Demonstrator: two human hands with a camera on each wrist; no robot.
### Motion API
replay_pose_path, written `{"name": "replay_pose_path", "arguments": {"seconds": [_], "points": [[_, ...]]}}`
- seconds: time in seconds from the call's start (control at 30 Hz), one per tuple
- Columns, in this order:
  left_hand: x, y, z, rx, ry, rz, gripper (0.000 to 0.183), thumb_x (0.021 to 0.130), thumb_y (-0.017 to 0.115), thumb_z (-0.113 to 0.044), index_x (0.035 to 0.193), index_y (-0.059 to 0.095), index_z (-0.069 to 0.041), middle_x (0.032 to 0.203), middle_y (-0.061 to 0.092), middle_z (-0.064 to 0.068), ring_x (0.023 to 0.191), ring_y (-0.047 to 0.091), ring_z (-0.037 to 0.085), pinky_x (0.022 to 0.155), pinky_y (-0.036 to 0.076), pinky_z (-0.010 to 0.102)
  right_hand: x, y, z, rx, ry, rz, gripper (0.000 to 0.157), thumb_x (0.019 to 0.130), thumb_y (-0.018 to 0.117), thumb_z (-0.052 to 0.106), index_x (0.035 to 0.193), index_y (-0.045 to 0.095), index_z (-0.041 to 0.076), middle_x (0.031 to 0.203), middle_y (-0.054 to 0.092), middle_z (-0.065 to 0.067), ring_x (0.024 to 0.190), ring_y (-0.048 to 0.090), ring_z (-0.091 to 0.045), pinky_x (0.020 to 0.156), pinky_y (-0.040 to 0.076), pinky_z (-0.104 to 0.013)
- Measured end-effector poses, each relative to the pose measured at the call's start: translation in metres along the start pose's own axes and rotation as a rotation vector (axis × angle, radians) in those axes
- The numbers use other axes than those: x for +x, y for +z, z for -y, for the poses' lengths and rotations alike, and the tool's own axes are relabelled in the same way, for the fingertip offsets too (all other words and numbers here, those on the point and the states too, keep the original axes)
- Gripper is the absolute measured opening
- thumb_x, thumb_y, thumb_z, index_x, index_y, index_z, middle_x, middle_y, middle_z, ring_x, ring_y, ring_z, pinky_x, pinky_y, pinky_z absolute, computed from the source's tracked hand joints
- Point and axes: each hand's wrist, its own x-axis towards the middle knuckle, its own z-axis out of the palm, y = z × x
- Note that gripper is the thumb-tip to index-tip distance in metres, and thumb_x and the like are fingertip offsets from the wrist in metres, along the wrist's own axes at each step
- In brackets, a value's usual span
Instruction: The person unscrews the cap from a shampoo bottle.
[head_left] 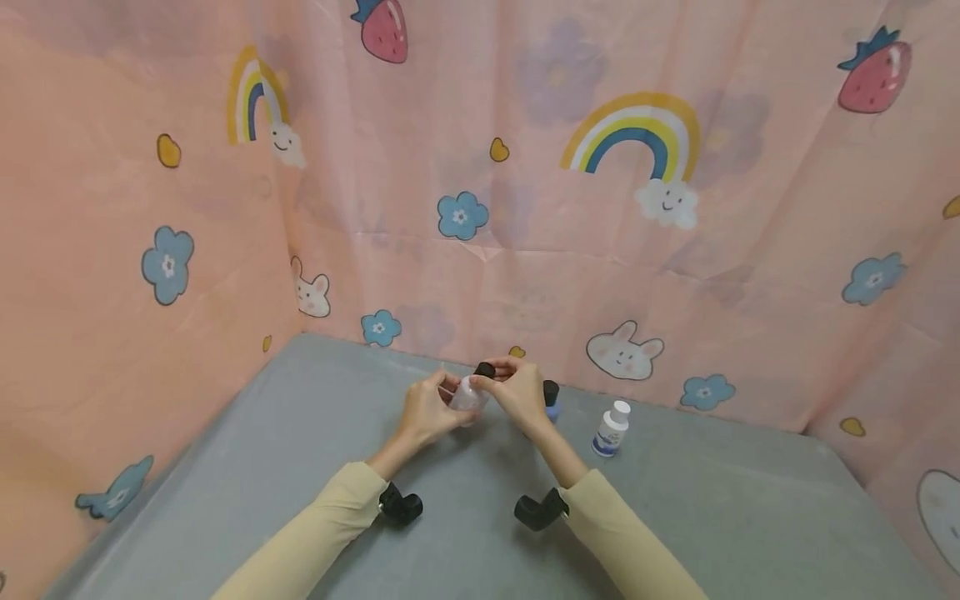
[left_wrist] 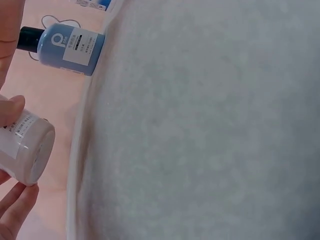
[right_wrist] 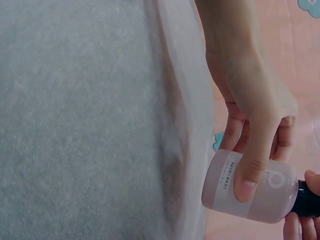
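A pale pink bottle (right_wrist: 270, 200) with a black cap (right_wrist: 306, 199) is held tilted above the grey table. My left hand (head_left: 429, 410) grips its body, the thumb lying across the printed label in the right wrist view. At the top, my right hand (head_left: 521, 392) pinches the black cap between thumb and fingers. A blue bottle (left_wrist: 70, 49) with a black cap stands just behind the right hand, partly hidden by it in the head view. Farther right stands a white bottle (head_left: 611, 430) with a white cap and a blue-marked label.
The grey-covered table (head_left: 720, 500) reaches back to a pink printed curtain (head_left: 525, 275), which also runs along the left and right sides. Black wrist mounts (head_left: 542, 509) sit at both cuffs of the cream sleeves.
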Motion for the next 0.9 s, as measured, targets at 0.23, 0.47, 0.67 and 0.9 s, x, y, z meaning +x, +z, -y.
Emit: {"name": "replay_pose_path", "arguments": {"seconds": [0.23, 0.47, 0.67, 0.9], "points": [[0.001, -0.002, 0.003, -0.038, 0.001, 0.015, 0.045, 0.061, 0.091, -0.024, 0.093, 0.064, -0.007, 0.084, 0.071, 0.008, 0.070, 0.069, 0.019, 0.061, 0.055, 0.028, 0.000, 0.002, 0.000, 0.010, 0.009, -0.001, 0.028, 0.073, 0.082, 0.015, 0.096, 0.073, 0.002, 0.086, 0.071, -0.016, 0.076, 0.068, -0.021, 0.071, 0.057, -0.033], [0.003, -0.007, 0.006, -0.068, -0.066, 0.094, 0.044, 0.060, 0.091, -0.025, 0.092, 0.065, -0.009, 0.085, 0.071, 0.006, 0.072, 0.066, 0.015, 0.062, 0.054, 0.026, 0.001, 0.003, -0.002, 0.018, 0.042, 0.007, 0.025, 0.074, 0.082, 0.014, 0.094, 0.074, 0.002, 0.085, 0.071, -0.014, 0.073, 0.065, -0.015, 0.066, 0.056, -0.028], [0.008, -0.008, 0.011, -0.133, -0.132, 0.168, 0.043, 0.061, 0.091, -0.025, 0.094, 0.066, -0.009, 0.089, 0.070, 0.005, 0.074, 0.065, 0.013, 0.064, 0.054, 0.026, 0.003, 0.003, -0.002, 0.008, 0.054, 0.021, 0.028, 0.075, 0.081, 0.017, 0.097, 0.073, 0.003, 0.087, 0.071, -0.014, 0.075, 0.066, -0.017, 0.067, 0.056, -0.029], [0.015, -0.008, 0.010, -0.216, -0.183, 0.215, 0.046, 0.065, 0.089, -0.021, 0.103, 0.066, -0.007, 0.096, 0.070, 0.008, 0.081, 0.067, 0.016, 0.070, 0.056, 0.029, 0.004, -0.002, 0.002, 0.007, 0.023, 0.043, 0.033, 0.076, 0.080, 0.019, 0.102, 0.071, 0.001, 0.092, 0.070, -0.016, 0.081, 0.067, -0.023, 0.072, 0.057, -0.032]]}}
